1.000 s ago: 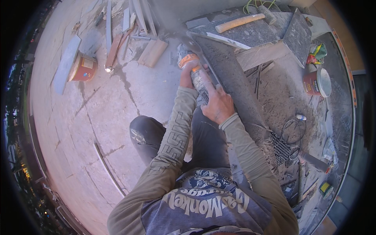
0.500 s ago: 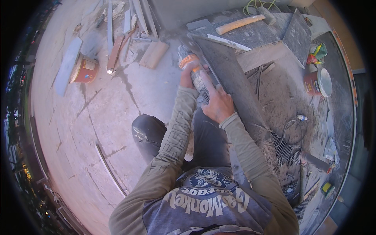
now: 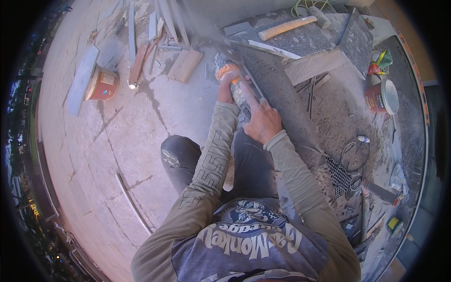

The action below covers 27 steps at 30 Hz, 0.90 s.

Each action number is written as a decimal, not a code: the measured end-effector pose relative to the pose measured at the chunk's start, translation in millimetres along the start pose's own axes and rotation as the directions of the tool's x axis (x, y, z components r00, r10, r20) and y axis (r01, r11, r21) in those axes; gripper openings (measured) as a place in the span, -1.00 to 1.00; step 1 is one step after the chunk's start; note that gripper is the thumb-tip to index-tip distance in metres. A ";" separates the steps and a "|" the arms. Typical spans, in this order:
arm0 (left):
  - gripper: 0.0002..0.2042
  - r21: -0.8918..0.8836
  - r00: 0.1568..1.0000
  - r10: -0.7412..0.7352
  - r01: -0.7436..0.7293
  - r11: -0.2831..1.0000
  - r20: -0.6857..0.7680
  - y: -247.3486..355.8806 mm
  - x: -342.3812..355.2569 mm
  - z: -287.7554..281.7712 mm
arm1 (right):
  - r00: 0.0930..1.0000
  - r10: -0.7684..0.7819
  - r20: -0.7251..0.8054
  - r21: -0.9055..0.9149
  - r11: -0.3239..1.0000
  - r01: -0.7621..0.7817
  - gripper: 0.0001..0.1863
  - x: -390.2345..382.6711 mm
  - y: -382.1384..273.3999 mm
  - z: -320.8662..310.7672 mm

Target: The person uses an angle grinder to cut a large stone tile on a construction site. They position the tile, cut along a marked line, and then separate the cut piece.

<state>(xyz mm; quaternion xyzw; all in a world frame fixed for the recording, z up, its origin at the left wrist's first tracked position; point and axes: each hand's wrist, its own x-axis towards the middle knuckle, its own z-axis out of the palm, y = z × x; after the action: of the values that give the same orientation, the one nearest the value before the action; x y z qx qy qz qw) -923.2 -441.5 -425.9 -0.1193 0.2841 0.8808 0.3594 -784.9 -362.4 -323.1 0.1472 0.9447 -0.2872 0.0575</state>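
Barely shifted since the earlier frame, your power tool lies at twelve o'clock, nose toward eleven, left hand wrapped round its front, right hand clamped behind, nearer the dark slab at three.

Your left hand and right hand grip an orange-and-grey power tool along a grey slab; its far end, blurred by dust, seems to touch the slab's edge. Beyond your right hand lies a wooden-handled hammer.
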 end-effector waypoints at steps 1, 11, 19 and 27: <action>-0.61 -0.005 1.000 0.002 -0.002 1.000 -0.002 0.6 -0.1 0.3 | 1.000 0.003 0.004 -0.005 1.000 -0.003 0.09 0.2 -0.9 -0.7; -0.61 -0.011 1.000 0.008 -0.008 1.000 0.011 5.7 2.9 2.2 | 1.000 0.011 0.005 0.004 1.000 -0.011 0.10 4.4 -3.6 -0.4; -0.62 -0.012 1.000 -0.003 0.003 1.000 0.003 6.9 2.6 6.5 | 0.999 0.038 0.022 -0.002 0.999 -0.038 0.10 6.7 -5.8 -2.5; -0.60 -0.024 1.000 -0.016 0.016 1.000 0.009 8.5 5.1 4.4 | 0.997 0.061 0.041 0.016 0.998 -0.061 0.12 9.5 -6.5 -1.9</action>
<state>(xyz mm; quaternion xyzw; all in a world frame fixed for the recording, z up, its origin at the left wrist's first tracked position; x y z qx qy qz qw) -932.9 -441.0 -421.0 -0.1222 0.2711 0.8818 0.3661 -795.9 -364.2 -320.0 0.1706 0.9359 -0.2964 0.0840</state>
